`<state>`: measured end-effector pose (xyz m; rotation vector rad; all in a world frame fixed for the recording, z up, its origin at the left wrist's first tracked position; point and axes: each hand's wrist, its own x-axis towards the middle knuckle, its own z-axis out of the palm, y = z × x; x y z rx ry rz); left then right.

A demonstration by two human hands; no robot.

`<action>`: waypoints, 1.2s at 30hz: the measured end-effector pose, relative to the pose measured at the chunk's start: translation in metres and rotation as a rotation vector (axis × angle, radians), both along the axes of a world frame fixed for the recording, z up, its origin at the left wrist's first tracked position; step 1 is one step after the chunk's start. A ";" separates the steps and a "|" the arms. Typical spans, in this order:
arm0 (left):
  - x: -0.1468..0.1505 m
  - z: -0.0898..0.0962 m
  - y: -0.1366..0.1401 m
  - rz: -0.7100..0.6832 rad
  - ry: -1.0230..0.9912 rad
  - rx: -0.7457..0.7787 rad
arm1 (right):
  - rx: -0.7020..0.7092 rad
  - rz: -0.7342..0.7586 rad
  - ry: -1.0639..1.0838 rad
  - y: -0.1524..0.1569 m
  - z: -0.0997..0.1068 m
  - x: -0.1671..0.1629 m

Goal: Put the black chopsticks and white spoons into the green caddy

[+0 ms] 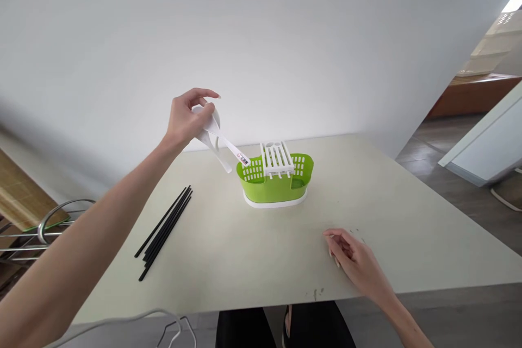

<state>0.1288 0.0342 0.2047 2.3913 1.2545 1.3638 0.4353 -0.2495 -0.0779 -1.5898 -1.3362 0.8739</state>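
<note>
My left hand (194, 114) is raised above the back left of the table, its fingers closed on white spoons (228, 145). At least two handles hang down to the right, and one carries a printed label. The spoon heads are partly hidden by my fingers. Just right of the handles stands a green utensil basket (269, 191) with a white base and perforated back. A white slatted rack (277, 159) with small hooks sits across its middle. My right hand (346, 255) lies near the table's front edge, fingers curled in, with nothing visible in them.
Several black chopsticks (165, 234) lie on the left of the pale table (253, 261). A wire rack (44, 234) stands beyond its left edge, and a grey cable (138, 315) runs along the front left. A white wall (261, 49) rises behind.
</note>
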 end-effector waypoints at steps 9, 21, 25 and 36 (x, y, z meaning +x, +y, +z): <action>-0.074 -0.029 -0.031 0.119 0.298 -0.306 | -0.036 -0.020 0.010 -0.001 -0.008 0.003; -0.100 -0.119 -0.030 0.262 0.663 -0.619 | -0.106 -0.043 -0.022 -0.004 -0.007 0.006; -0.097 -0.133 -0.023 0.255 0.711 -0.681 | -0.104 -0.052 -0.022 -0.005 -0.005 0.005; -0.081 -0.157 0.007 0.365 0.760 -0.749 | -0.115 -0.073 -0.033 -0.006 -0.004 0.004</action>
